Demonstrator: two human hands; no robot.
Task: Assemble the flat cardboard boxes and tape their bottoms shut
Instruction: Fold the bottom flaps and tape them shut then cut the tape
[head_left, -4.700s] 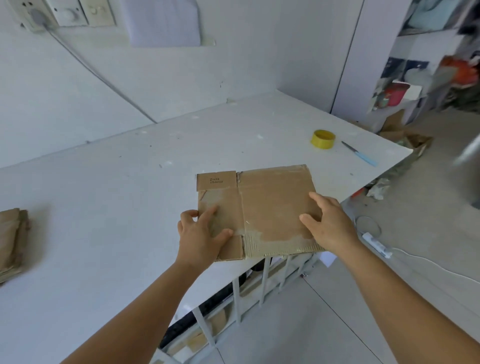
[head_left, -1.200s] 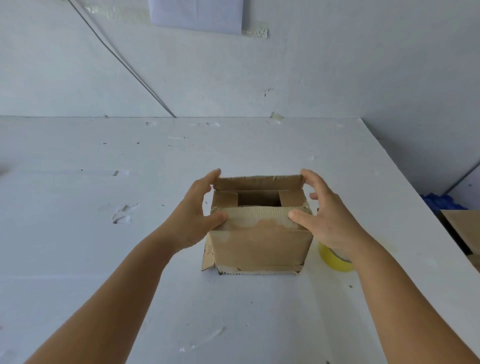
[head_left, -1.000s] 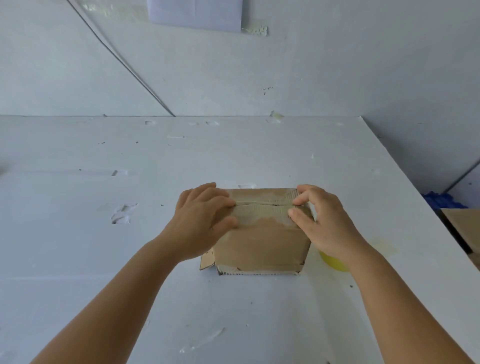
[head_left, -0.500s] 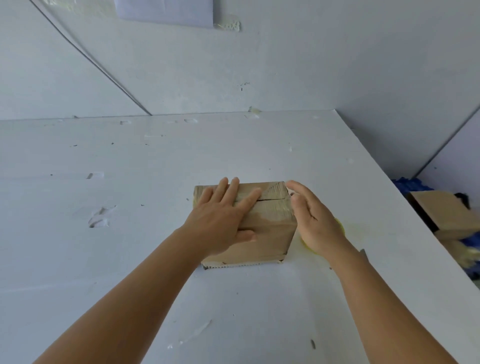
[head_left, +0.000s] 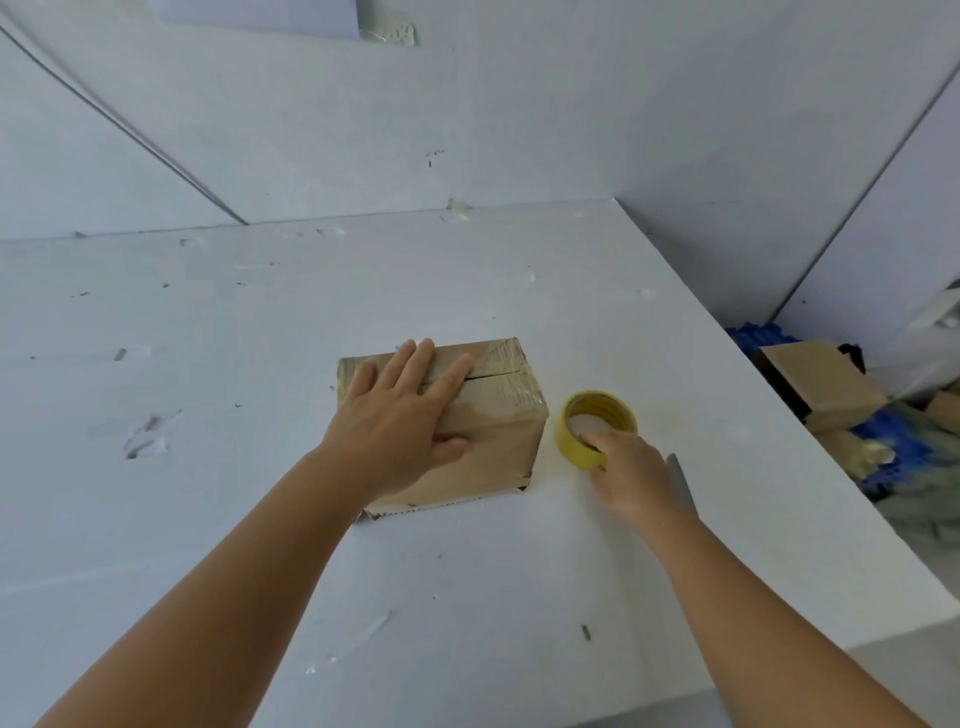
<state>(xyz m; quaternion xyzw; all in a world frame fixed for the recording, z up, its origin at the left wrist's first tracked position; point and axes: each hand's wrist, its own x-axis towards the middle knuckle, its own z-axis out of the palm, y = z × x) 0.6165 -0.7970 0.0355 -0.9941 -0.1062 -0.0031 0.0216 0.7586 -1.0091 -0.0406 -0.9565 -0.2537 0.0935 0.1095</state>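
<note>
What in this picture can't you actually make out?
- Head view: the left hand covers part of the seam on the cardboard box.
- The right hand hides the near rim of the yellow tape roll; its grip is unclear.
- The clutter off the table's right edge is blurred.

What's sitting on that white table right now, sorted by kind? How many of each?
Cardboard box: 1
Yellow tape roll: 1
Blade-like tool, mostly hidden behind the right hand: 1
Total: 3
</note>
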